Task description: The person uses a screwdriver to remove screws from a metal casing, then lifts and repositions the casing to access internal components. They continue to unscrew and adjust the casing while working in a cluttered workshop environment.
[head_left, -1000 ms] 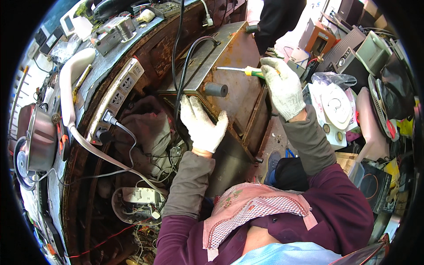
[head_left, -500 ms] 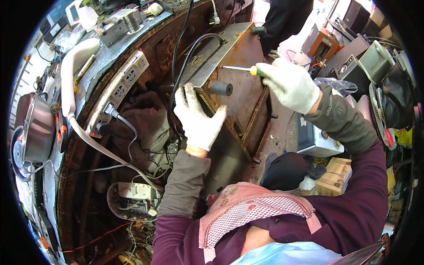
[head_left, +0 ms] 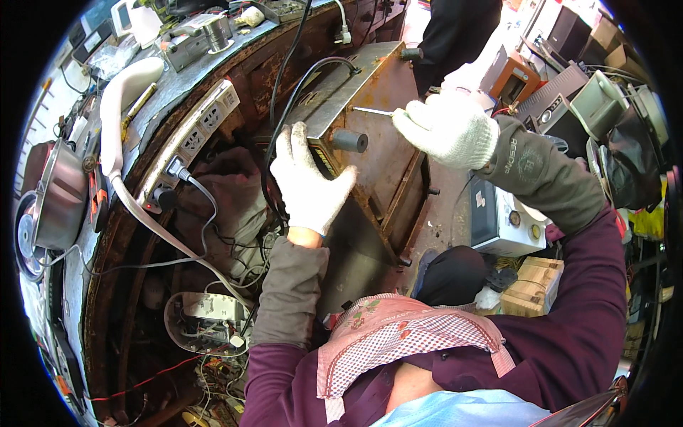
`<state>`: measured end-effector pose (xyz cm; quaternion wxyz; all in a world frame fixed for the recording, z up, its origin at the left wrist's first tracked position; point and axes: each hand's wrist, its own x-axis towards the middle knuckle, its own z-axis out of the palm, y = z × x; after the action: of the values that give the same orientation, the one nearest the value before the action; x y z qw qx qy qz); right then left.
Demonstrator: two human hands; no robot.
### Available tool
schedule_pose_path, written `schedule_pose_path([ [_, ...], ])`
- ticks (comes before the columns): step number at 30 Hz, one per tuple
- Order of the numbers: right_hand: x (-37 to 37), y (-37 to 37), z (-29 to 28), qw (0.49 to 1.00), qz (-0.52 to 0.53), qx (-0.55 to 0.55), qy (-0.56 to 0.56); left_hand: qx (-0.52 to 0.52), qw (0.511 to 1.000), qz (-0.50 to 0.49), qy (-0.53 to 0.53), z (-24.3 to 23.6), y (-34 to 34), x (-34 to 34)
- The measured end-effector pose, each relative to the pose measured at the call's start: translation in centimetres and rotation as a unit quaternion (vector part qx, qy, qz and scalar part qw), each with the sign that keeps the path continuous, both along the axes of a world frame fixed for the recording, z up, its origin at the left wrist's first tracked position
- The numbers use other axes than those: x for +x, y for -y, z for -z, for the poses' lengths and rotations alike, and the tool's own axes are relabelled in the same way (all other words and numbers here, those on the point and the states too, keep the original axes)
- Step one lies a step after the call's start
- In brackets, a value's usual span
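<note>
A metal box-shaped appliance (head_left: 390,135) with a rust-stained panel lies tilted in front of me, black cylindrical feet (head_left: 349,140) sticking out from it. My left hand (head_left: 307,178), in a white knit glove, rests against its near left edge with fingers stretched and thumb apart. In my gloved right hand (head_left: 449,132) is a screwdriver (head_left: 373,110); the fingers wrap round its handle and hide it. The thin shaft points left, its tip at the upper left edge of the rusty panel. A black cable (head_left: 313,67) runs from the appliance's top, passing beside my left hand.
Left of the appliance is a curved workbench (head_left: 160,96) with a power strip (head_left: 191,144) along its side. An open housing with wiring (head_left: 208,324) sits low at left. At right are a white appliance (head_left: 506,226), a wooden block (head_left: 532,286) and piled electronics. A person's dark-clothed leg (head_left: 459,35) shows beyond.
My right hand has turned and shifted slightly left and down, its fingers now covering the yellow-green handle. The screwdriver tip remains at the panel edge. My left hand stays against the appliance.
</note>
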<state>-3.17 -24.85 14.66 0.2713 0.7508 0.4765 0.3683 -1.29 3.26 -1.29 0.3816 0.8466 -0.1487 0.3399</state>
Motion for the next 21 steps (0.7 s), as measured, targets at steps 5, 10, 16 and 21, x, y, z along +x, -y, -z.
schedule_pose_path([
  [5,1.9,0.9,0.3,0.97,0.005,0.141,-0.198,0.01,1.0,0.007,0.007,0.4,-0.2,0.2],
  [10,1.5,-0.4,-0.3,0.487,0.221,0.571,-0.623,-0.013,1.0,0.015,-0.004,0.4,0.0,0.4],
  [16,0.6,-0.7,0.7,0.904,0.144,0.283,-0.287,-0.007,1.0,0.004,0.004,0.5,0.3,0.5],
  [21,0.4,-0.6,1.5,0.989,0.074,0.096,-0.084,0.001,1.0,0.01,0.009,0.8,-0.2,0.5],
])
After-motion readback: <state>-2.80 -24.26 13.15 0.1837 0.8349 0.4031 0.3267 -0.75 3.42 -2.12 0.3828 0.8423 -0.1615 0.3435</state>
